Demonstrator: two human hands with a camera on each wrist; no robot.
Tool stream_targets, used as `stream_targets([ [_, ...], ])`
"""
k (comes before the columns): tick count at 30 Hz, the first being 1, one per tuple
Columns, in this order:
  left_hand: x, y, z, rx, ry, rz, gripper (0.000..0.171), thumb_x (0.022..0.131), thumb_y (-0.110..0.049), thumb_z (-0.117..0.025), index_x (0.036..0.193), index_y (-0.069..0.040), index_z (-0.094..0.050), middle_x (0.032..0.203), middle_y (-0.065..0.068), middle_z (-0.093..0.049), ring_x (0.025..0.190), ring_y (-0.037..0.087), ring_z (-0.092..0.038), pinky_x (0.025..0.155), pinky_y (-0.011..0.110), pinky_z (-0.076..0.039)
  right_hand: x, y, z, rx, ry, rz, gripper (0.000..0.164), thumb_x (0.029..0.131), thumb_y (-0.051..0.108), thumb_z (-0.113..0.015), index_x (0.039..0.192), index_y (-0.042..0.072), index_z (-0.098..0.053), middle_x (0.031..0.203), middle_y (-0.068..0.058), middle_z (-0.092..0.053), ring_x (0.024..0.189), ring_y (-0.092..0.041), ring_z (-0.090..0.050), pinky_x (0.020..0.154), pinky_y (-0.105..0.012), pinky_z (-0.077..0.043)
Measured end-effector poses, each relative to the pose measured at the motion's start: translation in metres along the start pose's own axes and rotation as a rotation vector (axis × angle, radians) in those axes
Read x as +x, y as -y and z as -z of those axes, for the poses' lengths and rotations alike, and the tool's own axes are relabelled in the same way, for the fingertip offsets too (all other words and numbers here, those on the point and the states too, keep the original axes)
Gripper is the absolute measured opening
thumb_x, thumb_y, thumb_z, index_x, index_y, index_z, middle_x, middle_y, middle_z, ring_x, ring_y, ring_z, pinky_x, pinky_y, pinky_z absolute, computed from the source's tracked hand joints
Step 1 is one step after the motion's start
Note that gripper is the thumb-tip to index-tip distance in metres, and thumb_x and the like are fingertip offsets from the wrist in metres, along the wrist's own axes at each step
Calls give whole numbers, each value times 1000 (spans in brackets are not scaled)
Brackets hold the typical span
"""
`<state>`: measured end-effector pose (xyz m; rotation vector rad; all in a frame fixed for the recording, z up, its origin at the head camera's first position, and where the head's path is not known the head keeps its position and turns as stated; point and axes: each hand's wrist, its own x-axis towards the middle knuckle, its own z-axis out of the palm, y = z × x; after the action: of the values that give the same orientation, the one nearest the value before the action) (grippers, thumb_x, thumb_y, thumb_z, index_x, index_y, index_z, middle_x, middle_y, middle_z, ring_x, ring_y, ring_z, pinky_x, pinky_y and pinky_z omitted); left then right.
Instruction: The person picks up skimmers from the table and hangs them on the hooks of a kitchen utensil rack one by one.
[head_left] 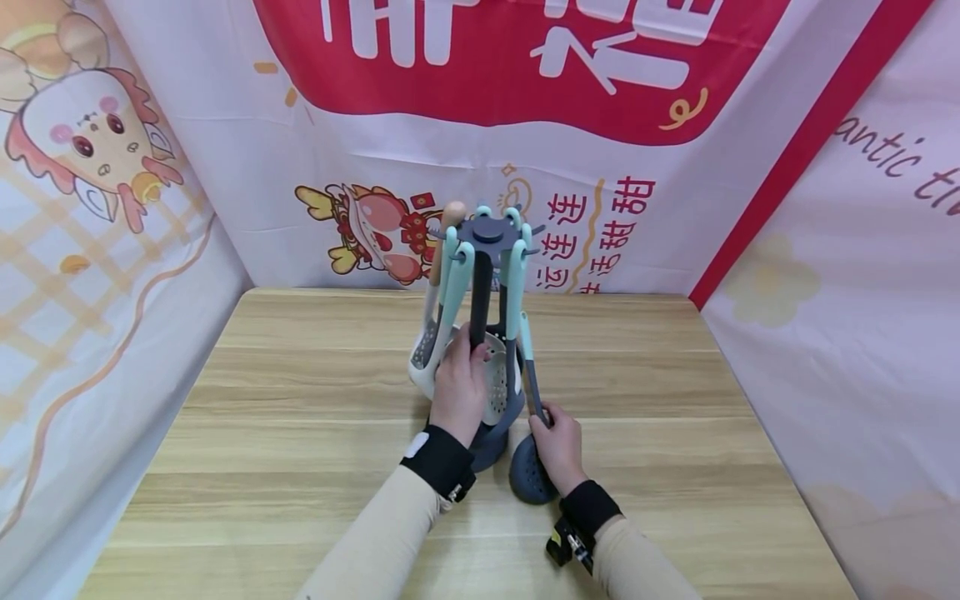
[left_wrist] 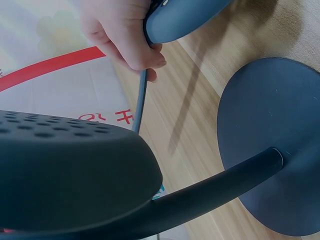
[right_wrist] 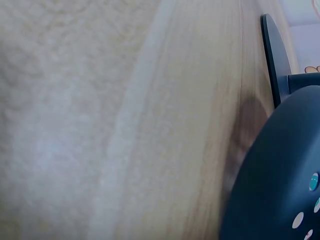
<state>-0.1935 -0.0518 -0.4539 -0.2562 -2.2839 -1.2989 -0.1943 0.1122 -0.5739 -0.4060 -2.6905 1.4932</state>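
A utensil stand with a dark round top [head_left: 487, 232] and a dark pole [head_left: 480, 304] stands on the table. My left hand [head_left: 457, 392] grips the pole at mid-height, among the hanging utensils. My right hand [head_left: 558, 442] holds a skimmer [head_left: 530, 473] by its grey shaft, just right of the stand. Its dark perforated bowl hangs lowest, and its mint handle points up beside the rack. The left wrist view shows the right hand's fingers curled around the shaft. The right wrist view shows the skimmer's bowl [right_wrist: 275, 170] close to the camera.
Several utensils with mint handles [head_left: 456, 287] hang from the stand, along with one wooden-handled white utensil [head_left: 437, 267]. The stand's round dark base [left_wrist: 275, 110] sits on the wooden table [head_left: 300, 417]. Printed cloth [head_left: 375, 142] hangs behind the table and along both sides.
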Motion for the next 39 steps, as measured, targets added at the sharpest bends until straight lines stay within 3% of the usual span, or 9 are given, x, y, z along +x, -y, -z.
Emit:
stream_targets([
  [20, 0, 3, 0, 19, -30, -16, 28, 105, -11, -47, 129, 1, -50, 101, 18, -65, 93, 30, -67, 80, 44, -58, -19, -5, 5, 141, -172, 154, 31, 86, 3, -65, 116, -2, -70, 81, -9, -62, 71, -16, -52, 60, -20, -42],
  [39, 1, 3, 0, 49, -28, -55, 28, 105, -11, -47, 129, 2, -49, 100, 16, -65, 92, 31, -66, 81, 44, -57, -31, -10, 15, 251, -216, 159, 31, 88, 0, -65, 118, -2, -69, 80, -9, -60, 67, -7, -48, 56, -17, -41],
])
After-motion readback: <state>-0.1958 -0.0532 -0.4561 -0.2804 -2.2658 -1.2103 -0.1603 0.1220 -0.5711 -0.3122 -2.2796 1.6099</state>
